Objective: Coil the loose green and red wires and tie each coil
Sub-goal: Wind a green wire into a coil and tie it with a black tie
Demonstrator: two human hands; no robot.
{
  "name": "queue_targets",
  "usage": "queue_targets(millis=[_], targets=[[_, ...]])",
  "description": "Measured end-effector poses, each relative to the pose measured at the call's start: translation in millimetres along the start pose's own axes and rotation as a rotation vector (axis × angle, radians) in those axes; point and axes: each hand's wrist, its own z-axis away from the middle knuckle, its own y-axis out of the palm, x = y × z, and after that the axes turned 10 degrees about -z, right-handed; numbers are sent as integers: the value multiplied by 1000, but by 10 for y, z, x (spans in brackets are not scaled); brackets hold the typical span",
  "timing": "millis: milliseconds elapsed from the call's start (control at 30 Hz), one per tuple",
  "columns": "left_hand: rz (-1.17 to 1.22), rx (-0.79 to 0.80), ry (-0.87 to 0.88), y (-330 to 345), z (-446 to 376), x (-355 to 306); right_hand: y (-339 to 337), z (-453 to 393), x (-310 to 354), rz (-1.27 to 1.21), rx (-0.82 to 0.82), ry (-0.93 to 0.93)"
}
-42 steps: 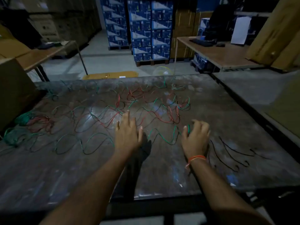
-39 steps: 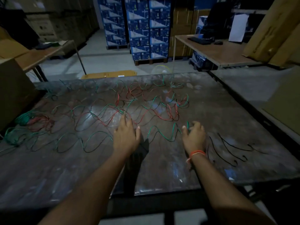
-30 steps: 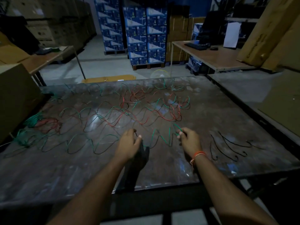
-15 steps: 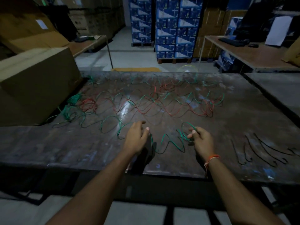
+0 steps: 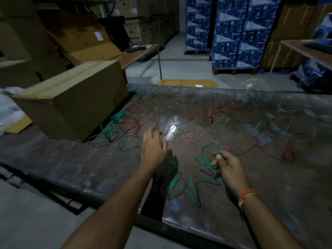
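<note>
Loose green wire (image 5: 190,184) lies in wavy loops on the dark metal table (image 5: 269,194), and red wire (image 5: 194,139) snakes across the middle among more green strands. My right hand (image 5: 228,168) pinches a small bunch of green loops between thumb and fingers, just above the table. My left hand (image 5: 153,146) hovers palm down over the wires to the left, fingers loosely curled; whether it holds a strand I cannot tell. A tangle of green and red wire (image 5: 122,124) lies by the box.
A large cardboard box (image 5: 71,99) stands on the table's left end. Stacked blue cartons (image 5: 231,33) and brown cartons fill the background. A wooden table (image 5: 309,51) stands at the far right. The table's near edge runs diagonally below my arms.
My view has swung left and closer. My right hand has gathered green wire into small loops and lifted them. My left hand moved forward over the wires.
</note>
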Motion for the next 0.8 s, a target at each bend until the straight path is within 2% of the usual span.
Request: queue_targets(millis=[133,233,400,500,567,633,800], targets=[[-177,27,-128,-37,-245,518,250,-102,-84,-13,20,-1],[-286,90,-187,-64,-411,881,435,-138,-83,-21,-25,-21],[-379,309,-305,-185,-661,1494,739,-99,-73,-6,-61,-28],[-338,548,-340,-223,-768,1807,862,-14,-111,-11,-102,-19],[-269,685,-337,-211,-811,1934,935,69,-99,-9,-129,-11],[-246,747,-278,-183,-786,1972,1002,158,-77,-20,-138,5],[-201,681,-158,-133,-457,1793,1010,296,13,0,-146,26]])
